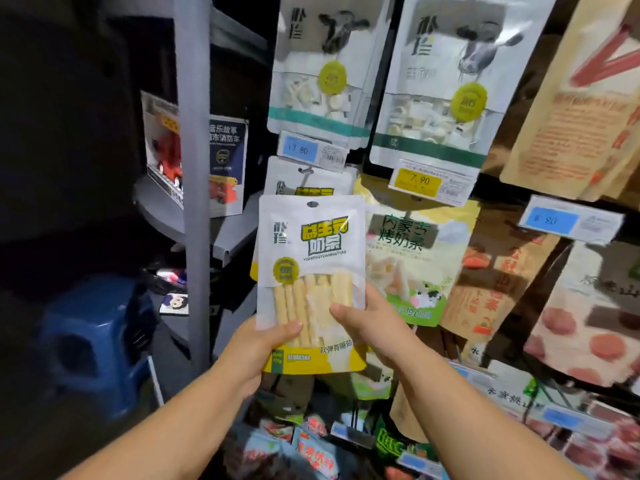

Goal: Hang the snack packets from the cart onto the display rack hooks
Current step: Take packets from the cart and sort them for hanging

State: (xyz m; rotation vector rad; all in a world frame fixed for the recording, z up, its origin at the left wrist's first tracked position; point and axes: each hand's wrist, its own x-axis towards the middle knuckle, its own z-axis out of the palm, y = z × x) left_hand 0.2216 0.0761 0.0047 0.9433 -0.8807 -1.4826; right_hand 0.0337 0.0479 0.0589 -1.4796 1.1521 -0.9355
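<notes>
left hand (266, 344), right hand (367, 327) grip packet (311, 258) base, hook (306, 171) perhaps above

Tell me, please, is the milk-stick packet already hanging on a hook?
Not hanging. The left hand and right hand hold the packet upright, and its hang hole is empty.

A shop: hung snack packets (429, 98) above price tags (419, 181).

Snack packet (311, 282): the front reads "益生元奶条" and "YISHENGYUANNAITIAO".
Directly above it, blue price tag (300, 149): "13 80".
Above and right of it, yellow price tag (419, 181): "7.90".
Just right of it, hanging packet (412, 258): "内蒙古烤奶条".
Upper left of it, toy box (227, 161): "音乐故事".
</notes>
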